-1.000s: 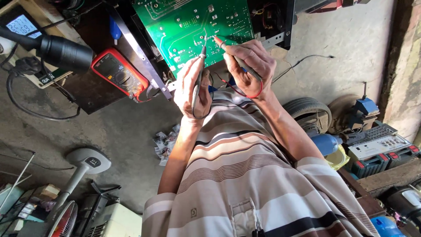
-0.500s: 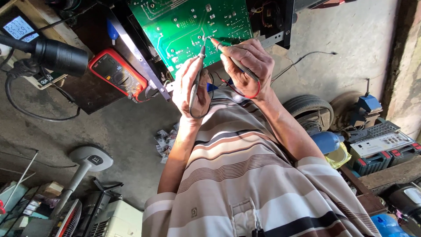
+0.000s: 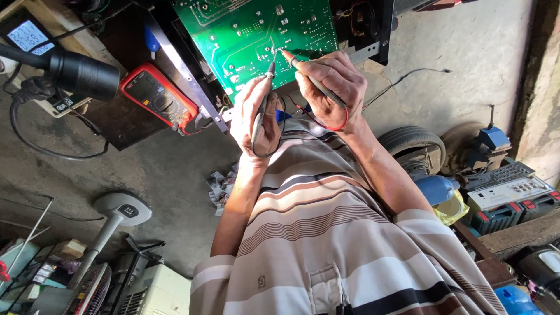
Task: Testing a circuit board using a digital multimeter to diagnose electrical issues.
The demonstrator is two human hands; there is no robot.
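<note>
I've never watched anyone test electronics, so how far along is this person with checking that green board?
Done: the green circuit board lies exposed and the red multimeter sits beside it. In hand: the left hand holds a black probe and the right hand a red probe, both tips on the board. Left: the meter's reading cannot be made out, so no result shows.

green circuit board; red multimeter; red probe; black probe; striped shirt
</note>
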